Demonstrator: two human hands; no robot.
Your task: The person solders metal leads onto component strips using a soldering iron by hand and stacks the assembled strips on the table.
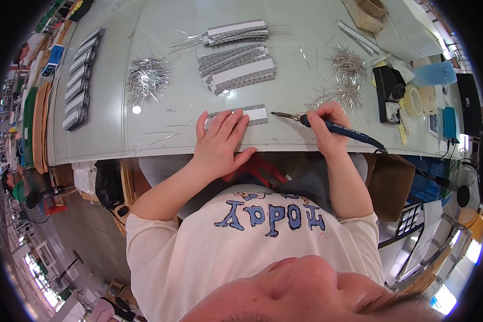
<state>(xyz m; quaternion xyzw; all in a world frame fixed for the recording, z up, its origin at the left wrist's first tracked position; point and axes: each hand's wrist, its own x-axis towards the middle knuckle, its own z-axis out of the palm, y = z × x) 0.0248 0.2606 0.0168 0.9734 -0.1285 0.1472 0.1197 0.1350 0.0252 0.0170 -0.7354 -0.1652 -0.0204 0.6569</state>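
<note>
- Left hand (220,140): open, fingers spread flat, pressing down on the near strip of small grey blocks (255,114); palm at the near edge of the table.
- Right hand (327,126): closed in a pen grip round the blue handle of a soldering iron (327,124); metal tip points left, just beside the strip's right end.
- Strip of small grey blocks: lies flat, near centre of the table (112,118), partly under the left fingers. Judged light and easily shifted on the smooth top, so best held down flat from above; a row of small parts on white backing, likely to bend if lifted by one end.
- Soldering iron: stiff and light; hold on the blue grip only, as the tip is presumably hot. Cable trails right.
- Further strips (237,65): stacked far centre; more rows (81,80) at far left.
- Loose wire pins: one heap (147,78) far left of centre, another (346,75) far right.
- Iron stand (387,91), black, far right; tape roll (413,101) beside it.
- Small fan (461,196), near right, below table level.
</note>
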